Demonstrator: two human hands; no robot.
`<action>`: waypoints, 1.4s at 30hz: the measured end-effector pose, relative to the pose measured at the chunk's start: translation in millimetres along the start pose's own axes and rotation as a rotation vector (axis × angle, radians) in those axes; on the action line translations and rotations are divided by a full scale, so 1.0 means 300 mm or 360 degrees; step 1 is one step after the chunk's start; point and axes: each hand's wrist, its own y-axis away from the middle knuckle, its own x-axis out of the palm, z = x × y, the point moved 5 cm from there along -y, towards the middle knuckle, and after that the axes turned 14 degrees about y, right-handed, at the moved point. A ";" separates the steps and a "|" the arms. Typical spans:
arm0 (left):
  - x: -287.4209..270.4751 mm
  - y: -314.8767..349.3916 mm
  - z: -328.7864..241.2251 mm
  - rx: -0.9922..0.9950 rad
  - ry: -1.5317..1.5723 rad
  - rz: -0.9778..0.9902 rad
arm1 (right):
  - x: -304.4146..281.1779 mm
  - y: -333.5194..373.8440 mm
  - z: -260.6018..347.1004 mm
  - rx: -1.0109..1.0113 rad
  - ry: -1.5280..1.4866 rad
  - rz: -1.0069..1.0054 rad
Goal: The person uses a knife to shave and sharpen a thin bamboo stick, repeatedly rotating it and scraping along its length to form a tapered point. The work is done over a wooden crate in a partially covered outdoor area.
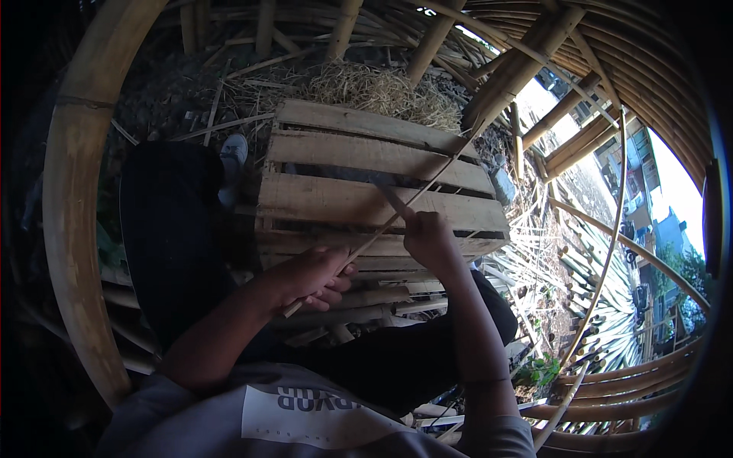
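Bamboo strip is held slantwise across the centre of the frame, its lower end clasped in the curled fingers of the left hand, below centre. A knife is gripped in the right fist, its blade pointed up and left beside the strip; contact cannot be told. A slatted wooden crate is seen behind.
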 end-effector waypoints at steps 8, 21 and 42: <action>0.021 0.044 -0.019 -0.0109 0.0276 0.0082 | -0.047 -0.051 -0.013 0.0154 0.0074 -0.0187; -0.031 0.030 -0.017 -0.0100 0.0112 0.0030 | 0.043 -0.023 0.061 -0.0023 -0.0059 0.0104; -0.042 0.025 -0.021 0.0046 -0.0209 -0.0242 | 0.043 -0.036 0.006 -0.0179 -0.0190 -0.0014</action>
